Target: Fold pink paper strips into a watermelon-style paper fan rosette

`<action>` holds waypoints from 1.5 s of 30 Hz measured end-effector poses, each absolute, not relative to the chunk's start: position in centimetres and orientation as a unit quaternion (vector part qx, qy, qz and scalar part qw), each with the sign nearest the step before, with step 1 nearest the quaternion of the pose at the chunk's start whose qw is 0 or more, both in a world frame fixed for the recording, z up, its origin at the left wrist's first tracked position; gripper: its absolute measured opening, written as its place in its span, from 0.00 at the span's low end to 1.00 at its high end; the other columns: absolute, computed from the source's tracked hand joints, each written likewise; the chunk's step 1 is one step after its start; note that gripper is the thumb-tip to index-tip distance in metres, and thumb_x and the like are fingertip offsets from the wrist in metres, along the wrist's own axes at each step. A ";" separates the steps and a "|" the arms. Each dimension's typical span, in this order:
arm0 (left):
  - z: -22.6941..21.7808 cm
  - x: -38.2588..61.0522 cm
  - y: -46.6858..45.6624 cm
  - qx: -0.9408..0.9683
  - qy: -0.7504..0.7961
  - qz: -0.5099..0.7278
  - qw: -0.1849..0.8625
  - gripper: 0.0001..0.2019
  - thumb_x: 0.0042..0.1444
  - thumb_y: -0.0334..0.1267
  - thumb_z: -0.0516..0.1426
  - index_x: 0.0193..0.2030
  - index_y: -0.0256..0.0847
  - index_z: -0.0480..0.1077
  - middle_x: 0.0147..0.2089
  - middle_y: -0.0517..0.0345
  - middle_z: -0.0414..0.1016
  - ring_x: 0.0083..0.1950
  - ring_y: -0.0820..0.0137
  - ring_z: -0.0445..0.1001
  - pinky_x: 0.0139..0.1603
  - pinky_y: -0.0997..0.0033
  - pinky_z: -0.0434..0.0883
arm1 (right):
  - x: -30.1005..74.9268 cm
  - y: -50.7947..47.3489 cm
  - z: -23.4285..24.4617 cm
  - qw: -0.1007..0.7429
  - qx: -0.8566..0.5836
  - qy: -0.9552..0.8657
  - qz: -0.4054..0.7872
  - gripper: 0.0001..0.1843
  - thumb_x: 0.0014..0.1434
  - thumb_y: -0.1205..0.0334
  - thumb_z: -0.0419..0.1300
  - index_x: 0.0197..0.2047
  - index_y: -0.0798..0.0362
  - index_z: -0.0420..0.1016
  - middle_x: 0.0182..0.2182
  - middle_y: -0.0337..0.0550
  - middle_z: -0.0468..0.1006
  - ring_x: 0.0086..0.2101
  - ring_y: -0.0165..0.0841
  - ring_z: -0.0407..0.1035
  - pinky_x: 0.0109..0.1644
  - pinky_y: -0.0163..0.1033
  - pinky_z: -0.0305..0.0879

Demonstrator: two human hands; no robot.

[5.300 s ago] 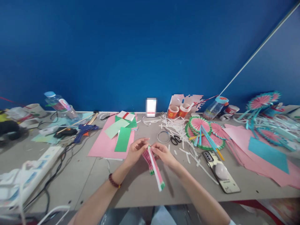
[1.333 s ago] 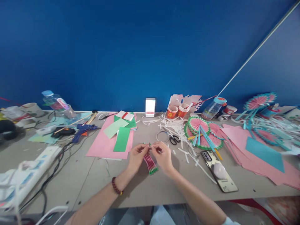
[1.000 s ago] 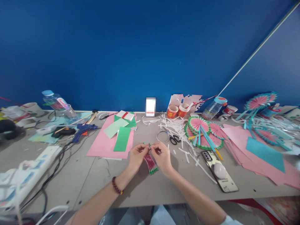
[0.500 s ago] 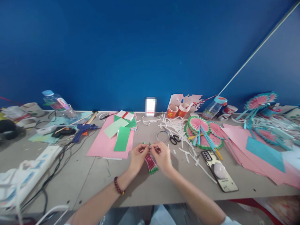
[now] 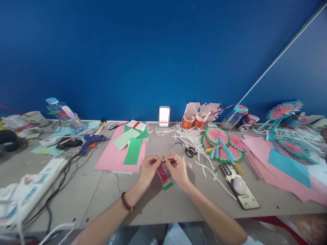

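A pleated strip of pink paper with green edges (image 5: pixel 164 178) hangs down between my hands, its lower end toward me. My left hand (image 5: pixel 150 168) pinches its upper end from the left, fingers closed. From the right, my right hand (image 5: pixel 177 167) is closed on the same green end, the fingertips of both hands almost meeting. The fingers hide most of that upper end. Just beyond the right hand lie a metal ring (image 5: pixel 177 148) and black scissors (image 5: pixel 190 151).
Pink sheets (image 5: pixel 108 160) with green paper (image 5: pixel 133 151) lie left. A blue glue gun (image 5: pixel 91 143) and power strip (image 5: pixel 38 183) are farther left. White paper scraps (image 5: pixel 187 135), finished paper fans (image 5: pixel 217 137) and a phone (image 5: pixel 246 197) lie right; red cups (image 5: pixel 188 121) stand behind.
The left wrist and forearm have shifted slightly left, and a little more of the pleated paper shows. Both hands keep their pinch at its upper end.
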State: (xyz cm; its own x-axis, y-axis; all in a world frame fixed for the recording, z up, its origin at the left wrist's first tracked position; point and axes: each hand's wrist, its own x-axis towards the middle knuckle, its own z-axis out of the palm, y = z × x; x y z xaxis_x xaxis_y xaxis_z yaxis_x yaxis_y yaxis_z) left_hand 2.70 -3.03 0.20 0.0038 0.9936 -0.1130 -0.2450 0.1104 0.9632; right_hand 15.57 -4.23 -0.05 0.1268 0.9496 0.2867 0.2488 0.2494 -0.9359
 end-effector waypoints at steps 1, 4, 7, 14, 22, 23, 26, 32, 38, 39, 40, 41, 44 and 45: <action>0.2 2.7 -3.0 0.401 0.465 0.534 0.581 0.11 0.41 0.43 0.65 0.23 0.37 0.73 0.22 0.59 0.73 0.23 0.75 0.68 0.27 0.76 0.68 | 15.5 -4.3 0.0 0.541 -0.518 -0.589 0.304 0.08 0.56 0.61 0.57 0.29 0.54 0.72 0.27 0.42 0.75 0.29 0.32 0.70 0.32 0.35 0.67; 0.0 2.8 -3.0 0.409 0.476 0.541 0.560 0.09 0.41 0.41 0.63 0.21 0.37 0.71 0.21 0.61 0.72 0.23 0.75 0.67 0.27 0.76 0.66 | 15.2 -4.5 0.1 0.541 -0.507 -0.631 0.228 0.07 0.56 0.64 0.56 0.27 0.53 0.71 0.26 0.42 0.74 0.28 0.31 0.68 0.32 0.35 0.65; -0.3 2.9 -2.9 0.432 0.493 0.541 0.526 0.07 0.41 0.38 0.61 0.20 0.37 0.70 0.20 0.62 0.71 0.24 0.75 0.67 0.27 0.77 0.65 | 15.0 -4.7 -0.2 0.532 -0.497 -0.657 0.196 0.08 0.57 0.66 0.54 0.27 0.52 0.70 0.26 0.41 0.73 0.28 0.31 0.68 0.32 0.35 0.64; -1.2 3.1 -2.6 0.439 0.531 0.538 0.486 0.04 0.39 0.33 0.58 0.19 0.37 0.68 0.19 0.64 0.68 0.22 0.76 0.65 0.26 0.77 0.62 | 14.8 -4.7 -0.6 0.509 -0.514 -0.662 0.195 0.07 0.57 0.66 0.53 0.28 0.51 0.69 0.27 0.41 0.72 0.28 0.31 0.67 0.33 0.36 0.65; -0.4 3.1 -3.0 0.443 0.504 0.545 0.503 0.07 0.43 0.39 0.60 0.22 0.37 0.70 0.21 0.61 0.71 0.24 0.75 0.67 0.27 0.77 0.65 | 14.9 -4.3 -0.1 0.546 -0.513 -0.489 0.447 0.10 0.55 0.55 0.58 0.30 0.54 0.69 0.25 0.40 0.74 0.26 0.31 0.70 0.32 0.36 0.68; -0.2 3.0 -3.0 0.450 0.502 0.544 0.500 0.08 0.44 0.39 0.60 0.22 0.37 0.70 0.22 0.61 0.71 0.24 0.75 0.67 0.27 0.77 0.65 | 14.9 -4.2 -0.1 0.552 -0.505 -0.479 0.459 0.11 0.55 0.54 0.59 0.30 0.54 0.69 0.25 0.40 0.74 0.26 0.30 0.69 0.32 0.36 0.68; 0.2 2.9 -3.0 0.466 0.501 0.538 0.493 0.08 0.44 0.40 0.61 0.23 0.37 0.70 0.22 0.61 0.71 0.25 0.75 0.68 0.27 0.77 0.66 | 14.9 -4.1 -0.3 0.567 -0.479 -0.455 0.492 0.12 0.53 0.53 0.61 0.32 0.54 0.70 0.26 0.39 0.75 0.26 0.30 0.70 0.32 0.36 0.69; 0.2 2.4 -3.0 0.502 0.504 0.523 0.469 0.08 0.47 0.41 0.60 0.25 0.38 0.69 0.23 0.62 0.69 0.25 0.75 0.67 0.26 0.78 0.65 | 15.1 -3.9 -0.7 0.565 -0.492 -0.458 0.479 0.13 0.49 0.54 0.64 0.34 0.54 0.74 0.29 0.43 0.78 0.31 0.34 0.73 0.36 0.38 0.71; -0.1 2.3 -3.2 0.531 0.493 0.522 0.450 0.09 0.49 0.42 0.59 0.26 0.39 0.69 0.25 0.61 0.70 0.26 0.73 0.69 0.28 0.77 0.66 | 15.5 -3.7 -0.8 0.561 -0.503 -0.462 0.467 0.11 0.50 0.55 0.62 0.30 0.55 0.75 0.26 0.41 0.77 0.27 0.31 0.71 0.34 0.38 0.70; -0.2 2.4 -3.2 0.533 0.492 0.522 0.449 0.09 0.49 0.42 0.59 0.26 0.39 0.69 0.24 0.61 0.70 0.26 0.73 0.69 0.28 0.77 0.66 | 15.5 -3.7 -0.7 0.562 -0.502 -0.455 0.474 0.11 0.50 0.55 0.63 0.29 0.55 0.75 0.25 0.41 0.76 0.26 0.31 0.70 0.33 0.37 0.69; -0.2 2.4 -3.2 0.534 0.491 0.521 0.450 0.09 0.49 0.43 0.59 0.26 0.39 0.69 0.24 0.61 0.70 0.26 0.73 0.68 0.28 0.77 0.66 | 15.6 -3.7 -0.7 0.564 -0.502 -0.448 0.479 0.11 0.50 0.54 0.63 0.29 0.55 0.75 0.25 0.40 0.76 0.26 0.31 0.70 0.33 0.37 0.69; -0.3 2.5 -3.2 0.533 0.491 0.520 0.452 0.10 0.49 0.43 0.59 0.26 0.39 0.69 0.24 0.61 0.69 0.26 0.74 0.68 0.28 0.77 0.66 | 15.6 -3.7 -0.6 0.565 -0.502 -0.443 0.481 0.11 0.49 0.54 0.63 0.29 0.55 0.75 0.25 0.40 0.76 0.26 0.30 0.69 0.33 0.37 0.69; -0.3 2.6 -3.2 0.521 0.490 0.521 0.466 0.09 0.50 0.43 0.59 0.27 0.39 0.69 0.24 0.62 0.68 0.25 0.74 0.67 0.28 0.77 0.66 | 15.5 -3.8 -0.1 0.572 -0.500 -0.433 0.484 0.11 0.48 0.55 0.64 0.28 0.55 0.74 0.27 0.40 0.75 0.28 0.30 0.69 0.33 0.35 0.68; -0.3 2.6 -3.2 0.516 0.488 0.521 0.473 0.09 0.50 0.43 0.59 0.27 0.39 0.69 0.24 0.62 0.68 0.25 0.75 0.67 0.28 0.77 0.66 | 15.5 -3.8 0.1 0.576 -0.499 -0.428 0.486 0.11 0.48 0.55 0.64 0.28 0.54 0.74 0.27 0.40 0.75 0.28 0.30 0.69 0.32 0.35 0.68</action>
State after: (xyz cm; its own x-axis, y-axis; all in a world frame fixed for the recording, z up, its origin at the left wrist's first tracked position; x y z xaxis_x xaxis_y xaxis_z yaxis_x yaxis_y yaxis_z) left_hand 2.60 -3.15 -0.29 -0.0205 0.9969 0.0756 0.0104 -0.0754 0.9971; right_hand 15.46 -3.81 0.10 0.1614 0.9868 0.0094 -0.1321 0.0311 -0.9907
